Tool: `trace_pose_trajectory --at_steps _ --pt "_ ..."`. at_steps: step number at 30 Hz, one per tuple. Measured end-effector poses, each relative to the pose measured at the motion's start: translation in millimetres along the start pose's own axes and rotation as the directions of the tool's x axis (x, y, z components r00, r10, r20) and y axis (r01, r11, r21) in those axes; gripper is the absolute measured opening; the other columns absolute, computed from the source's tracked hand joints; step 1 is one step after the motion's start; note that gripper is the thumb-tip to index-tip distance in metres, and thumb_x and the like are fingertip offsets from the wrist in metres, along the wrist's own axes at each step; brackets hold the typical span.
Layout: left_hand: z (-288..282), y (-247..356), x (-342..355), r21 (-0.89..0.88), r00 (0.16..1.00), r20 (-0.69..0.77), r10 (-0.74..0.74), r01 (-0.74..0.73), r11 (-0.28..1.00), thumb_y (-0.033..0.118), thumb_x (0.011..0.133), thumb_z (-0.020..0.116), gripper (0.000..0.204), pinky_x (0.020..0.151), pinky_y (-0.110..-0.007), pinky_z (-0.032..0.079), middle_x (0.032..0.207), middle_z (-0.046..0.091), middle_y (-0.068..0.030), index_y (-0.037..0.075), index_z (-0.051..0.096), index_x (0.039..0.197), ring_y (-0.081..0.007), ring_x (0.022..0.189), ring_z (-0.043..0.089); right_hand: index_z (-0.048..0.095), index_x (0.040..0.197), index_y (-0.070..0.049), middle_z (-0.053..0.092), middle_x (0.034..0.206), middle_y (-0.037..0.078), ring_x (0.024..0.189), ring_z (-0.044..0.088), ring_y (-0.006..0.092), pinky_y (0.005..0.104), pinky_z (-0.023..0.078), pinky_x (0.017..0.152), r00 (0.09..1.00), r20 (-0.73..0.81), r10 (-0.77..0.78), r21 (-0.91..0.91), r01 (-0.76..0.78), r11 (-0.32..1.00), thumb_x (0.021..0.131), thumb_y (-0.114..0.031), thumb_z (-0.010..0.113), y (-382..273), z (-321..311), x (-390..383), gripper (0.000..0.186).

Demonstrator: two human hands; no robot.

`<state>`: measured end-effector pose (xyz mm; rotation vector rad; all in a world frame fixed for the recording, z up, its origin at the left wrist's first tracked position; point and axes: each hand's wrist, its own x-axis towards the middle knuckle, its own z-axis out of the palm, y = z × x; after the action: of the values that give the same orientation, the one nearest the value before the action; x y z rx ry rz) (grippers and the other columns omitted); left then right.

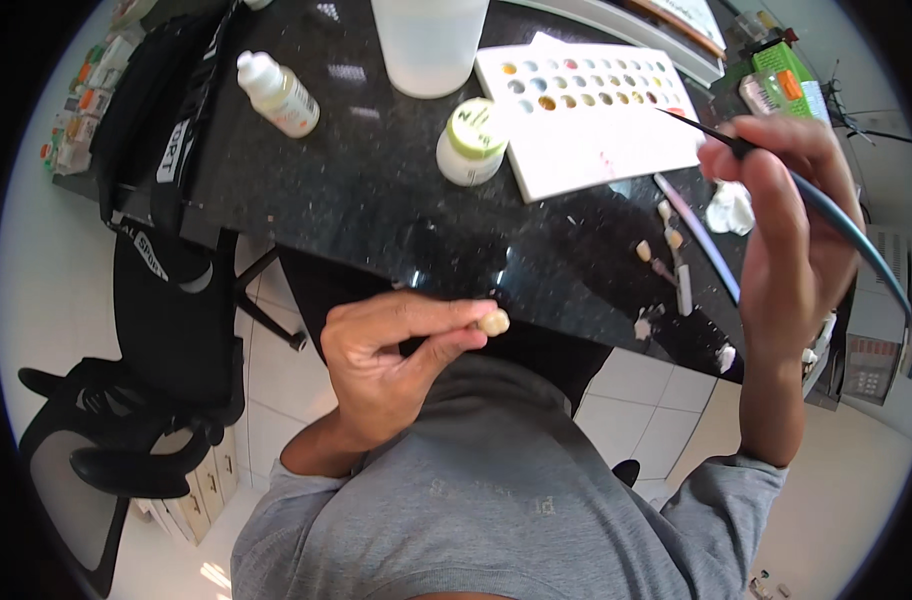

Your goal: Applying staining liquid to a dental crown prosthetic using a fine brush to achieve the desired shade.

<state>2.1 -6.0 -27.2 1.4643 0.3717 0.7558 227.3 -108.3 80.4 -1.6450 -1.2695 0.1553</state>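
Note:
Between thumb and fingertips, my left hand (pixel 386 362) pinches a small tooth-coloured dental crown (pixel 494 322), just in front of the table edge. My right hand (pixel 804 225) is raised at the right, its fingers closed round a fine brush (pixel 824 208) with a dark ferrule and blue handle. The brush's thin tip points left over the lower wells of a white palette (pixel 561 160); I cannot tell whether it touches. Rows of small wells on the palette hold yellow, brown, grey and reddish colours.
On the black tabletop (pixel 366 220) stand a green-lidded jar (pixel 473 145), a dropper bottle (pixel 278 97) and a large whitish container (pixel 431 45). Tooth shade tabs (pixel 673 238), a lilac stick (pixel 698 238) and crumpled tissue (pixel 730 208) lie near my right hand. A black chair (pixel 171 310) stands left.

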Motion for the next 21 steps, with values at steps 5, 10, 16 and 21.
trace_pose_trajectory --at_steps 5,10,16,21 --pt "1.2 3.7 1.3 0.052 1.0 0.013 -0.019 0.019 0.998 0.004 0.077 0.075 0.013 0.063 -0.025 0.057 0.075 0.07 -0.0147 -0.004 0.07 0.086 -0.0193 0.069 0.07 0.056 0.086 0.002 0.066 0.089 0.015 0.076 0.059 0.0093 0.0213 0.047 0.07 0.993 0.112 0.02 0.078 -0.029 0.997 0.087 -0.009 0.061 19.4 12.1 40.3 0.012" --pt "-1.9 8.6 4.4 0.057 0.998 0.048 -0.032 0.029 0.998 0.007 0.077 0.076 0.014 0.061 -0.024 0.057 0.073 0.07 -0.014 -0.003 0.07 0.086 -0.0194 0.067 0.071 0.057 0.079 -0.001 0.06 0.068 0.008 0.089 0.065 0.0195 0.0351 0.052 0.084 0.98 0.199 0.004 0.096 -0.023 0.995 0.083 -0.008 0.057 37.5 25.8 62.1 0.009" --pt "-8.3 9.4 6.3 0.121 0.991 0.12 -0.064 0.05 0.991 0.013 0.078 0.076 0.016 0.057 -0.021 0.054 0.073 0.071 -0.0105 0.0 0.072 0.086 -0.0151 0.062 0.069 0.056 0.071 -0.004 0.056 0.059 0.003 0.088 0.068 0.0251 0.0389 0.052 0.085 0.973 0.211 0.092 0.067 -0.109 0.992 0.081 -0.015 0.06 44.3 29.0 66.5 0.015" --pt "-8.0 8.5 6.8 0.103 0.99 0.12 -0.073 0.061 0.993 0.015 0.079 0.075 0.017 0.055 -0.02 0.053 0.073 0.071 -0.0102 0.0 0.072 0.087 -0.0145 0.06 0.069 0.056 0.069 -0.005 0.055 0.059 0.003 0.093 0.068 0.0287 0.0397 0.053 0.083 0.967 0.217 0.136 0.048 -0.149 0.988 0.08 -0.016 0.059 46.4 27.3 66.6 0.016"
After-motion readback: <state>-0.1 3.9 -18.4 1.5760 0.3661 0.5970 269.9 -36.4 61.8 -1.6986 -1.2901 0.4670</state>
